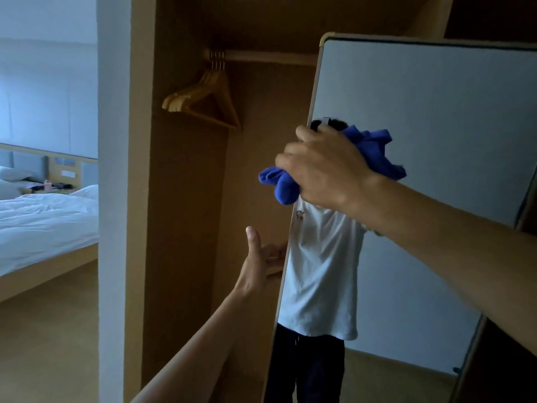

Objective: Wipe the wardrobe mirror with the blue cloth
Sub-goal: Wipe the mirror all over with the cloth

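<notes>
The wardrobe mirror (436, 112) fills the right half of the frame as a tall panel in a pale wooden frame. Its long axis runs from the upper right corner down to the lower centre, leaning in the picture, and its face is turned toward the camera. A pale wall, a white T-shirt and dark trousers are reflected in it. Left of it the open wardrobe (186, 199) is seen, of brown wood and dim inside, with a rail (270, 57) at the top centre from which a bunch of wooden hangers (203, 97) is hung. A white wall edge (112, 170) is set left of the wardrobe, and beyond it, at the left edge of the frame, a bed (43, 222) with white linen stands on a tan floor (49, 330). The blue cloth (374, 152) is bunched up and clamped in the right hand (322, 170), held at the mirror's left edge in mid-frame; its length lies from lower left to upper right, with a lump sticking out at each side of the fist. The left hand (258, 263) is placed at the mirror's left edge lower down, thumb raised; its fingertips are hidden behind the frame, so its grip cannot be told.
</notes>
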